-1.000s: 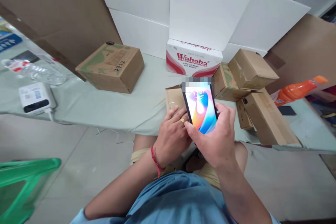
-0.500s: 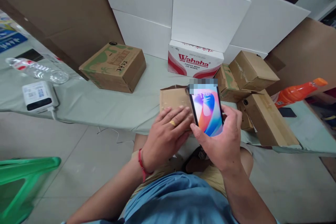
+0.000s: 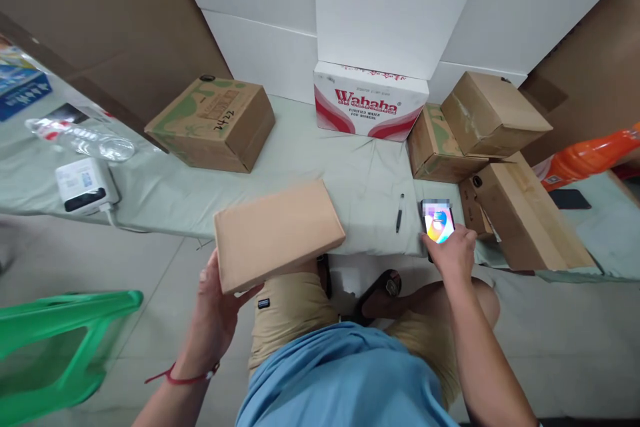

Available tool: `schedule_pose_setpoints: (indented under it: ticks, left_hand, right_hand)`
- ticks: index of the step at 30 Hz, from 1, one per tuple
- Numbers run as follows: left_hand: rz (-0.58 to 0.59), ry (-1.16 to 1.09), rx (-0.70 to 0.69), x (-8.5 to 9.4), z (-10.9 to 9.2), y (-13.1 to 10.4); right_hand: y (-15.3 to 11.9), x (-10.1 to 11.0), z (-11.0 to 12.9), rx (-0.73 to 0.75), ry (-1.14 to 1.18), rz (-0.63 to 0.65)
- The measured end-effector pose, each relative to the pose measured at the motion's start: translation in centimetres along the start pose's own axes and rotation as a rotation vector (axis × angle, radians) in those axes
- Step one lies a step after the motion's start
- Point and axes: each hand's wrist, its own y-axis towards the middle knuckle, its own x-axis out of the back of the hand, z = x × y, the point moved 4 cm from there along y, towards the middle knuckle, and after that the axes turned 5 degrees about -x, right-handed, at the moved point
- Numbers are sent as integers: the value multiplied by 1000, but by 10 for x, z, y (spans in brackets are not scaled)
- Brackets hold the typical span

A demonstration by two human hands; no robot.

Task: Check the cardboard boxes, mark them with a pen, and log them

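Observation:
A flat brown cardboard box (image 3: pixel 280 233) is tilted over the table's front edge, its near left corner gripped in my left hand (image 3: pixel 217 307). The thumb presses along its near side while the other fingers are partly hidden behind it. My right hand (image 3: pixel 453 250) holds a smartphone (image 3: pixel 438 223) with a lit, colourful screen, low at the front of the table. Just left of the phone lies a black pen (image 3: pixel 399 213) on the cloth.
A carton marked 2422 (image 3: pixel 215 123) sits at left, a white Wahaha carton (image 3: pixel 370 103) at back. Several brown boxes (image 3: pixel 495 113) and an orange bottle (image 3: pixel 585 157) stand at right. A power bank (image 3: pixel 85 183), plastic bottle (image 3: pixel 95 140) and green stool (image 3: pixel 75 340) are at left.
My left hand has gone from lying flat on the box to gripping it, and the box has moved left. My right hand has carried the phone rightward and lower, uncovering the pen.

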Motion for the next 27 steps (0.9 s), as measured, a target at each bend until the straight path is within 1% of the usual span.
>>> schedule_pose_setpoints:
  ticks: [3,4,7,9,12,14,15,18,21,24,27]
  left_hand:
    - [-72,-163,224,1,0,4]
    - [-86,-177,272,1,-3,5]
    - [-69,-232,377,-2,-12,7]
    - [-94,-283,419,-2,-19,4]
    - [-222,-313,415,4,-28,-3]
    - [-288,-318,374,9,-35,-9]
    - [-315,-320,346,12,-38,-12]
    - [-411,-348,281,24,-42,-16]
    - [-556,-419,275,40,-38,-12]
    - [-656,-461,270,54,-32,2]
    - [-720,-467,274,62,-30,20]
  right_hand:
    - [10,-8,-10,-6,-46,13]
    - [12,-11,-12,-8,-46,17]
    - [16,-17,-18,-10,-35,26]
    - [17,-20,-21,23,6,0]
    - [14,-16,-26,156,181,-133]
    - [11,-12,-33,226,297,-222]
    - [10,-11,-36,240,329,-244]
    - [7,-10,-45,235,371,-254]
    - [5,-12,-49,236,396,-238]
    - [2,-14,-47,275,413,-232]
    - [-1,-12,-46,299,428,-231]
